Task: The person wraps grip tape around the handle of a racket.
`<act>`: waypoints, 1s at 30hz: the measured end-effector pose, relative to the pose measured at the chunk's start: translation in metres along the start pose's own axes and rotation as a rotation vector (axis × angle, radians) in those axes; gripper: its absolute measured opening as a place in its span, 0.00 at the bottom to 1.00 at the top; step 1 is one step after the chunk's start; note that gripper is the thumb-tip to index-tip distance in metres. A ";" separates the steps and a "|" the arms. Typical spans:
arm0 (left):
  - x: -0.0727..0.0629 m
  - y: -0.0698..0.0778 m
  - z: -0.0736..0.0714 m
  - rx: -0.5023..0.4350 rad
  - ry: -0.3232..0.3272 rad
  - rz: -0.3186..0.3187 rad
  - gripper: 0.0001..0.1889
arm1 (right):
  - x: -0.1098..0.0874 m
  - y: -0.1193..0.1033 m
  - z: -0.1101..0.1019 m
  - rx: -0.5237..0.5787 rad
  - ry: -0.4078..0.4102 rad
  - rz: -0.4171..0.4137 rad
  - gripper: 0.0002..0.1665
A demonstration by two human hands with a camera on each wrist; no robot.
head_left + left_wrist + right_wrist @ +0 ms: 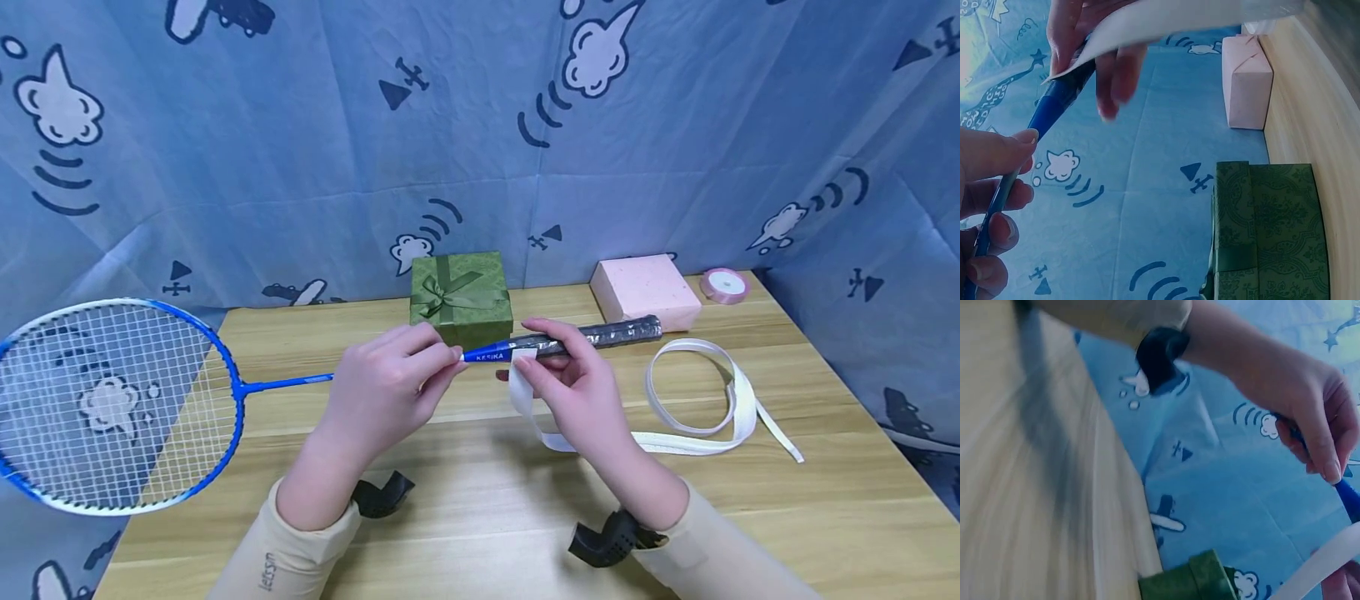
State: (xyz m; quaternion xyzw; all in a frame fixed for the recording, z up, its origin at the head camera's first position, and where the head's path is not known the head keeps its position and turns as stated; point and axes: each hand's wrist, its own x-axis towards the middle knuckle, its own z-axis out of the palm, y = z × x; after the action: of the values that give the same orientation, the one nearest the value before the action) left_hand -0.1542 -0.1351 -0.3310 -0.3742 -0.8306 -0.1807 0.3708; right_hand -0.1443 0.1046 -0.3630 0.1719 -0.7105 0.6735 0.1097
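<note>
A blue-and-white badminton racket [288,382] is held level above the table, its strung head at the left and its dark, shiny handle [626,331] at the right. My left hand [386,387] grips the slim shaft, thumb and index finger close to the blue cone [1050,115]. At the handle's lower end, my right hand [585,400] pinches the end of a white grip tape [522,390] against the handle with its thumb. From there the tape hangs in a loop and runs under the right wrist. In the left wrist view it crosses above the cone.
Behind the hands stands a green gift box [465,292] with a bow. A pink box [647,287] and a pink ribbon spool [724,285] sit at the back right. The tape's coiled length [742,400] lies on the wooden table [465,533]. Patterned blue cloth [465,125] hangs behind.
</note>
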 end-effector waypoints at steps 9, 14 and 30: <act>0.000 0.004 0.003 0.037 -0.015 0.007 0.04 | -0.002 0.001 0.003 0.108 0.107 0.101 0.19; 0.003 0.012 0.005 0.068 -0.017 0.019 0.05 | -0.004 0.002 0.003 0.202 0.146 0.066 0.17; 0.001 0.024 0.018 0.071 0.007 0.170 0.23 | -0.012 -0.002 0.009 0.194 0.098 0.008 0.16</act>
State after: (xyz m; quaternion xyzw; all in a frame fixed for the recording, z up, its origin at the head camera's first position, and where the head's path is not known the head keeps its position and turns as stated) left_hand -0.1454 -0.1088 -0.3420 -0.4294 -0.8004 -0.1200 0.4007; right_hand -0.1317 0.0969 -0.3664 0.1458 -0.6361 0.7473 0.1248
